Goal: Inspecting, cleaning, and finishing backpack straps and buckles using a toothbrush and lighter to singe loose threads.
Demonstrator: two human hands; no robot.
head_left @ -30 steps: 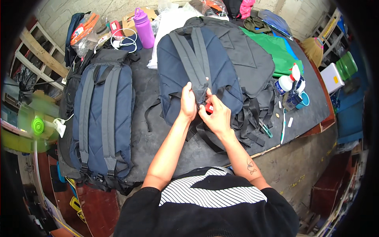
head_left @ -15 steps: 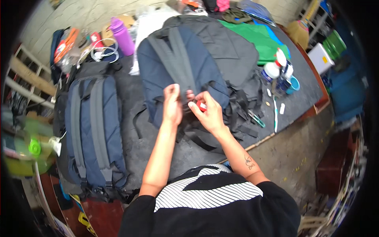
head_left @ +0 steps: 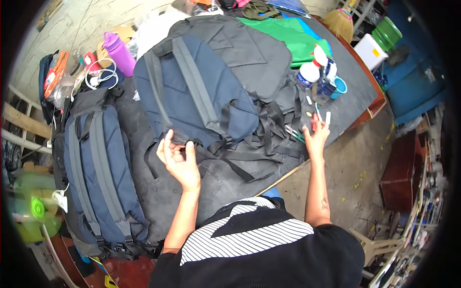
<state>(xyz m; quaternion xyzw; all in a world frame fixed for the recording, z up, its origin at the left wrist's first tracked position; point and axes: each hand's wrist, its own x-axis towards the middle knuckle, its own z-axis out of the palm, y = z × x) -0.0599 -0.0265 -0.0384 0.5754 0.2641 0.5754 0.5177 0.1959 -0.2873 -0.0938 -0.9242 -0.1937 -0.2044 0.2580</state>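
A dark blue backpack [head_left: 211, 77] with grey shoulder straps lies on the black-covered table before me. My left hand [head_left: 180, 161] is at its lower left edge, thumb and index finger apart and the other fingers curled. Its fingertips are close to the lower end of a strap; whether they touch is hard to tell. Over at the table's right side, my right hand [head_left: 315, 140] grips a small red object [head_left: 314, 121], mostly covered by the fingers. Beside those fingers are a white piece [head_left: 328, 118], a partly hidden toothbrush [head_left: 318, 110] and green-handled snips [head_left: 295, 134].
A second blue-and-grey backpack [head_left: 98, 168] lies at left. Behind are a purple bottle [head_left: 120, 54], a white cable [head_left: 102, 73], a large black bag [head_left: 240, 48] and green fabric [head_left: 269, 36]. A spray bottle [head_left: 309, 69] and a blue cup [head_left: 340, 86] stand at right. Loose black straps [head_left: 266, 125] trail nearby.
My right hand has moved from the backpack to the table's right side, carrying the red object. My left hand has shifted left and down along the backpack. The view has shifted.
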